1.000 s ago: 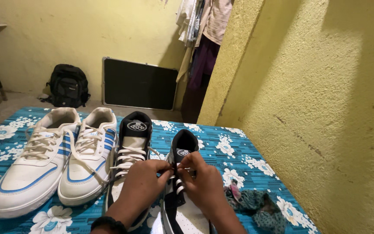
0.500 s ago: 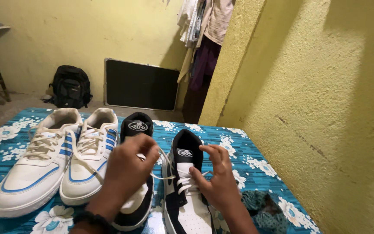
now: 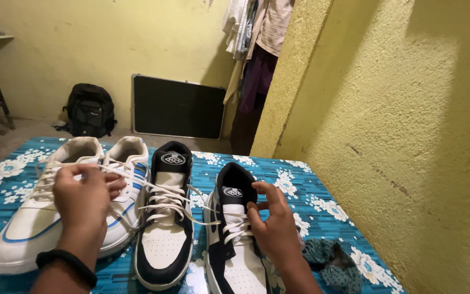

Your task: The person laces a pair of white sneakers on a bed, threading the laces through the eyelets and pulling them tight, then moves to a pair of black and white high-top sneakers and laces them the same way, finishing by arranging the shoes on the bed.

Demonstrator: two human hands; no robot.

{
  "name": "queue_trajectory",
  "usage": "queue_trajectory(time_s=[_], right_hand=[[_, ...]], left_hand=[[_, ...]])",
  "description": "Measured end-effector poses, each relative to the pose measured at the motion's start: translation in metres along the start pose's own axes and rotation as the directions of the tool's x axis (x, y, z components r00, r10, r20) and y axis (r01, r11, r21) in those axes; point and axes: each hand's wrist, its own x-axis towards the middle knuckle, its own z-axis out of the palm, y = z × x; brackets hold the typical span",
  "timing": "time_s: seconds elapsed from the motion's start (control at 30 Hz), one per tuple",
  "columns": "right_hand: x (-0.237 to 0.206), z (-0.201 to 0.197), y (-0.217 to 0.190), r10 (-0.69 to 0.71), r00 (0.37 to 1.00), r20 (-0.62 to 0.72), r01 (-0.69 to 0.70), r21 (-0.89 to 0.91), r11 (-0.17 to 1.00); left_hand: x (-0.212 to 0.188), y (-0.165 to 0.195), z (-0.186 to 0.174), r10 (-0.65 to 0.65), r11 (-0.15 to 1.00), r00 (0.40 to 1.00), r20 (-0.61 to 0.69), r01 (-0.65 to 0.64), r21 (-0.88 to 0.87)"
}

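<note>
Right hand point(image 3: 276, 228): fingers pinching laces atop black-and-white sneaker point(image 3: 235, 239), nearest the wall on floral bedsheet point(image 3: 322, 196). Left hand point(image 3: 85, 196): clenched on white lace point(image 3: 153, 188), drawn taut leftward over white-and-blue sneakers point(image 3: 55, 218).

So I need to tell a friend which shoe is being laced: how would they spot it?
On the blue floral bedspread stand four shoes in a row. It is the black-and-white sneaker farthest right, nearest the yellow wall, with the right hand on its laces. Its twin stands beside it; the other two are white with blue stripes.
</note>
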Motion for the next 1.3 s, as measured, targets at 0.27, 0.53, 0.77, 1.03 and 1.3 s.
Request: queue_trajectory(time_s=[0.27, 0.53, 0.77, 1.03, 1.3], right_hand=[[-0.001, -0.002, -0.005, 0.054, 0.998, 0.014, -0.054, -0.02, 0.998], [-0.001, -0.002, -0.005, 0.049, 0.999, 0.009, -0.049, -0.03, 0.998], [0.0, 0.0, 0.001, 0.037, 0.999, -0.002, -0.037, 0.061, 0.997], [0.002, -0.002, 0.018, -0.034, 0.99, -0.136, 0.06, 0.187, 0.981], [0.005, -0.006, 0.038, 0.087, 0.979, -0.186, 0.002, 0.436, 0.9]], left_hand=[[-0.003, 0.001, -0.01, 0.329, 0.58, 0.894, 0.305, -0.446, 0.682], [-0.021, 0.03, -0.003, -0.196, 0.324, 0.867, 0.458, -0.383, 0.865], [-0.015, 0.027, -0.002, -0.273, 0.371, 0.824, 0.496, -0.386, 0.844], [-0.027, 0.005, 0.019, 0.321, 0.941, 0.701, 0.637, -0.309, -0.135], [-0.09, 0.0, 0.073, 0.259, 0.939, 0.627, 0.735, 0.015, -0.344]])
